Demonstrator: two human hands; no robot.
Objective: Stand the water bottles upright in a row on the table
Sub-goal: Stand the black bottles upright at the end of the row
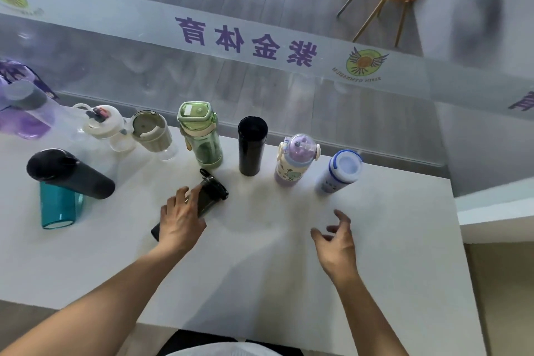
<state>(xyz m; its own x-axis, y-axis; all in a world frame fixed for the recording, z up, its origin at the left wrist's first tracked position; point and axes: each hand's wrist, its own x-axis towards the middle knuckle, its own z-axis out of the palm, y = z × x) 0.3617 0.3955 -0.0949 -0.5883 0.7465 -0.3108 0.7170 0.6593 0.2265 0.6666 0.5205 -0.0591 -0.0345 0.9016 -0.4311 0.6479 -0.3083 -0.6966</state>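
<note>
My left hand (180,218) curls around the dark bottle (202,199) lying on the table (260,283) just before the upright row; my right hand (336,243) hovers spread, holding nothing. Swinging it upright, I risk toppling the green bottle (200,136) nearby.

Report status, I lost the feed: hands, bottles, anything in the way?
Left hand gripping the lying dark bottle. Right hand open, empty. Teal bottle also down. Row upright; nothing blocking.
</note>
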